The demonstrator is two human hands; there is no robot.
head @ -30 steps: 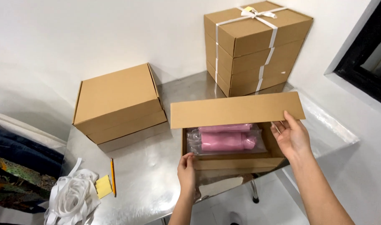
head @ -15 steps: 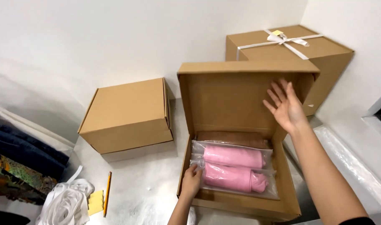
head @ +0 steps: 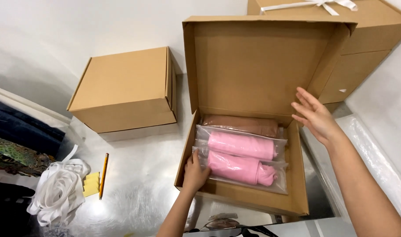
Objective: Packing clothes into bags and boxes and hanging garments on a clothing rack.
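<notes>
1. left hand (head: pixel 195 172) inside the open box (head: pixel 297 175), at its near left corner, fingers curled and resting on the edge of the nearest pink pack (head: pixel 240 169); whether pinching the plastic, cannot tell.
2. three clear-bagged rolls lying side by side in the box: two pink, then a brown pack (head: pixel 242 124) at the far side.
3. right hand (head: pixel 314 116) held open just beside the box's right wall, fingers spread, holding nothing, close to the lid (head: pixel 257 66).
4. lid standing upright, flaps out.
5. on the steel table (head: pixel 143 184), left of the box: pencil (head: pixel 103 174), yellow notes (head: pixel 91 184), white ribbon (head: pixel 60 193).
6. farther back: closed box (head: pixel 123 90) on the left, ribbon-tied box (head: pixel 367 30) behind the lid.
</notes>
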